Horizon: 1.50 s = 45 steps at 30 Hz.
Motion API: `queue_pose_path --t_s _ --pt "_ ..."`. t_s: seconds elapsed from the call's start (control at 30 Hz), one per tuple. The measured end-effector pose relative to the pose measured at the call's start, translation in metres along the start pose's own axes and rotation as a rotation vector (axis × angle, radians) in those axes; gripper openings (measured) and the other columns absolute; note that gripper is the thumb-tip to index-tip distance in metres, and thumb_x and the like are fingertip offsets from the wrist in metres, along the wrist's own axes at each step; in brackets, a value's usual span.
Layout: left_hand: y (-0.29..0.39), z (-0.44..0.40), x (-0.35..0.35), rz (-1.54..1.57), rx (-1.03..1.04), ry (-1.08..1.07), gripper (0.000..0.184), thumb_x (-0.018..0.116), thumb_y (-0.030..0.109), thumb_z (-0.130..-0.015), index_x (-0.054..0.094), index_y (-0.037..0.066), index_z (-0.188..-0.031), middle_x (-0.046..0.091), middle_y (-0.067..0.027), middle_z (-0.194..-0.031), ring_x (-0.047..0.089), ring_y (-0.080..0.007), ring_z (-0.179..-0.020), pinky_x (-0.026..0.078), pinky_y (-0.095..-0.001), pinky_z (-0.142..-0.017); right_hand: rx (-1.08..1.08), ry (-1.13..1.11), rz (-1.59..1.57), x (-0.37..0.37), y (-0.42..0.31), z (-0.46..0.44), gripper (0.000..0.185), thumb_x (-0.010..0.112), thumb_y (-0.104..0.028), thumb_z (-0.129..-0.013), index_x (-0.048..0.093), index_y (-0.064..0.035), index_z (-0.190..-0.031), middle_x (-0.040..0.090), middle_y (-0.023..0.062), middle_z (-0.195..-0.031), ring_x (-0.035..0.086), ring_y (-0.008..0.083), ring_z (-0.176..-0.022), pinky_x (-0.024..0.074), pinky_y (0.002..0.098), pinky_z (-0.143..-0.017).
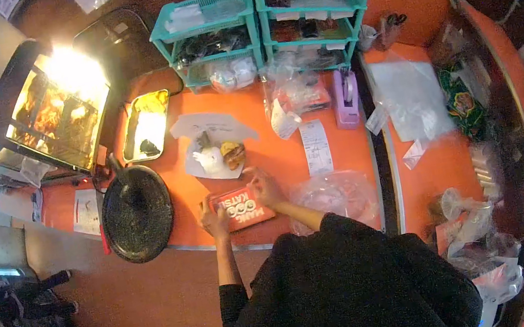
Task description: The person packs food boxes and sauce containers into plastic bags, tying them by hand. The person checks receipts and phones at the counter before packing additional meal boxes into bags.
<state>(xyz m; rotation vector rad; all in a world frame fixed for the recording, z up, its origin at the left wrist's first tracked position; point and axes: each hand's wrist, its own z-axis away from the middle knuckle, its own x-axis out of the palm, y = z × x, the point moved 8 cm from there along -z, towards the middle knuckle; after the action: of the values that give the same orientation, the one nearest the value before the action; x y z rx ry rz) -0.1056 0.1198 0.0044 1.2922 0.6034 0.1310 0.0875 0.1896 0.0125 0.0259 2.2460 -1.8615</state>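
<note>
A red printed food box (241, 210) with large white letters lies at the front edge of the orange counter, between my two hands. My left hand (215, 222) grips its left side, fingers bent around the edge. At its upper right corner, my right hand (266, 189) has its fingers closed on the rim. Just beyond the box lies an open sheet of white printed paper (217, 128). On this paper sit a mound of white rice (210, 161) and a brown and yellow piece of food (233, 155).
A black round pan (137, 214) and a metal tray (144, 124) stand left, near a lit glass food warmer (56, 109). Green stacked racks (210, 25) line the back. A purple tape dispenser (347, 99), a receipt (316, 147) and plastic bags (335, 199) lie right.
</note>
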Motion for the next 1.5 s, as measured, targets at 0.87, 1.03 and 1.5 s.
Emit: queue_pose_path --t_s 0.87,1.03,1.5 --pt "0.044 0.107 0.040 -1.123 0.296 0.298 0.076 0.060 0.061 -0.065 0.035 0.039 -0.134 0.040 -0.0291 -0.119 0.044 -0.0419 -0.105 0.036 -0.0548 -0.083 0.116 0.545 0.374 -0.330 0.075 -0.036 0.034 0.062 -0.034 -0.076 0.066 -0.0027 -0.088 0.064 0.0205 -0.076 0.062 0.0381 -0.078 0.0474 0.0413 -0.066" --pt "0.044 0.098 0.033 -1.032 0.201 0.178 0.083 0.069 0.056 -0.060 0.034 0.040 -0.133 0.042 -0.0229 -0.111 0.044 -0.0401 -0.101 0.037 -0.0536 -0.081 0.344 0.544 0.917 -0.330 0.103 -0.031 0.024 0.056 -0.025 -0.078 0.068 -0.0053 -0.084 0.064 0.0165 -0.072 0.061 0.0353 -0.071 0.0473 0.0418 -0.062" --pt "0.127 0.107 0.058 -0.614 0.240 0.105 0.083 0.078 0.040 -0.052 0.044 0.028 -0.127 0.043 -0.0158 -0.109 0.043 -0.0358 -0.105 0.036 -0.0541 -0.080 0.062 -0.107 0.502 -0.081 -0.049 0.030 0.042 0.077 -0.043 -0.065 0.062 -0.0043 -0.064 0.038 0.0074 -0.081 0.045 0.0188 -0.066 0.0394 0.0317 -0.059"
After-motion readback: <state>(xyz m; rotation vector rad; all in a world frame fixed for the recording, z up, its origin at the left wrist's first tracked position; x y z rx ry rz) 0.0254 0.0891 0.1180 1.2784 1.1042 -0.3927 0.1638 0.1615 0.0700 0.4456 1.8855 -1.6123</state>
